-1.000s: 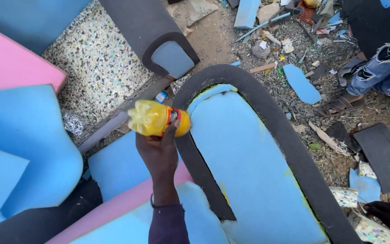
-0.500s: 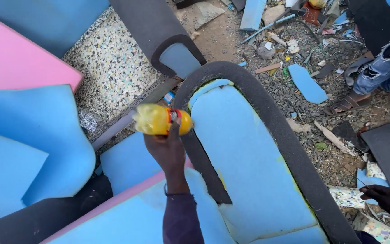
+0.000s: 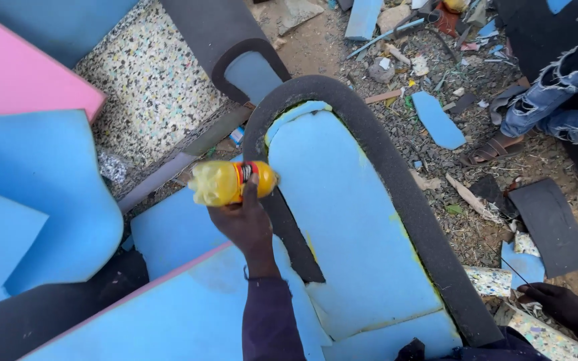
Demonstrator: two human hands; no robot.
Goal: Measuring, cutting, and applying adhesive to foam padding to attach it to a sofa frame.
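My left hand grips a squashed yellow plastic bottle with a red and black label, held sideways. Its cap end lies over the inner edge of a curved black foam border. This border frames a large light blue foam panel, with yellowish smears along the seam. My right hand rests low at the bottom right on the littered ground, beside a speckled foam scrap, with nothing seen in it.
Pink foam and blue foam slabs lie at the left, with a speckled foam block behind. Foam offcuts and rubble cover the ground at the right. Another person's jeans leg and sandalled foot stand at the upper right.
The bottle hand has shifted slightly right along the black border. My right hand has come into view at the bottom right.
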